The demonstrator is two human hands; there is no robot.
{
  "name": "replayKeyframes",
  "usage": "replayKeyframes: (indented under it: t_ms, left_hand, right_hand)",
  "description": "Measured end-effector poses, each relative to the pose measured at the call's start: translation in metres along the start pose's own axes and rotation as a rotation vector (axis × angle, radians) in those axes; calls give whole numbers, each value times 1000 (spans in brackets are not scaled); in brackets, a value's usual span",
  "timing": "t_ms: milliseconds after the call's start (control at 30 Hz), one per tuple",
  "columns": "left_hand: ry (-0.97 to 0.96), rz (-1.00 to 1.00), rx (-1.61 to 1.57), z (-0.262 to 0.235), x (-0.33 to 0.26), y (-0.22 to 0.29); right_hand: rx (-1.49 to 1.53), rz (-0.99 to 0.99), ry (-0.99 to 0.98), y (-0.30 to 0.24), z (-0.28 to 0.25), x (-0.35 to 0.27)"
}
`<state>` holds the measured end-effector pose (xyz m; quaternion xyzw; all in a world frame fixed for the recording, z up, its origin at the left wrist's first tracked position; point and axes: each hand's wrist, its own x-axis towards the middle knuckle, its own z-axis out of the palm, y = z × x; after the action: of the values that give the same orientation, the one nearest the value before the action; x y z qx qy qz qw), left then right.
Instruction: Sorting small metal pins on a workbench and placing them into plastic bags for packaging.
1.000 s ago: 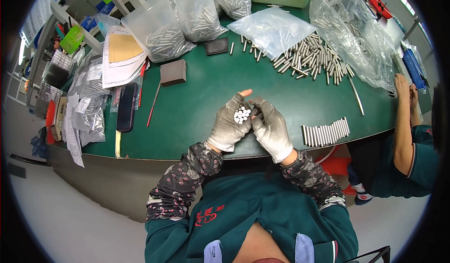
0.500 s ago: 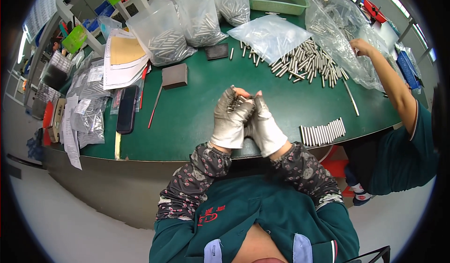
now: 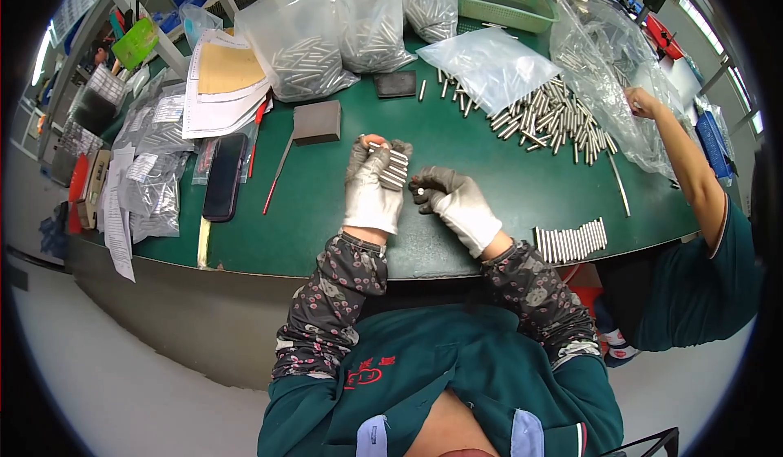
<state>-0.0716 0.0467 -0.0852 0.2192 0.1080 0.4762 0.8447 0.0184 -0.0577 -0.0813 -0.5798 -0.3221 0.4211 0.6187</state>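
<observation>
My left hand (image 3: 371, 181), in a white glove with grey, worn fingers, is closed round several short steel pins (image 3: 395, 170) lying side by side in it. Just to its right, my right hand (image 3: 461, 206), gloved alike, pinches a single pin whose bright end (image 3: 420, 191) shows at the fingertips. A small gap parts the two hands above the green table (image 3: 318, 204). Right of my right hand, a neat row of steel pins (image 3: 569, 242) lies near the table's front edge. A loose heap of pins (image 3: 550, 114) spreads farther back, partly under a clear plastic bag (image 3: 493, 66).
Bags of pins (image 3: 306, 57) stand at the back beside a green basket (image 3: 506, 4). A brown block (image 3: 316, 122), a red-ended rod (image 3: 277, 176), a phone (image 3: 224, 178) and papers (image 3: 216, 106) lie leftward. At right, a co-worker's arm (image 3: 685, 151) reaches to a large plastic bag (image 3: 608, 66).
My hands were together and have moved apart, the left one leftward. The pins in my left hand now show plainly, and my right hand holds one pin. The whole view has shifted slightly.
</observation>
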Motion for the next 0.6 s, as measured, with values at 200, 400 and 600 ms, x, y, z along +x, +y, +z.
replayKeyframes:
  t_ms: [200,400,600]
  left_hand:
    - [61,-126,245,-14,-2,3]
    - [114,-96,229,-4,-7,3]
    - [166,-74,161,-2,-7,5]
  right_hand:
    - [-767,-450,54,6,7,5]
    - [-946,-496,2,-6,8,-7]
    - [-1336,-418,-163,-33,5,-22]
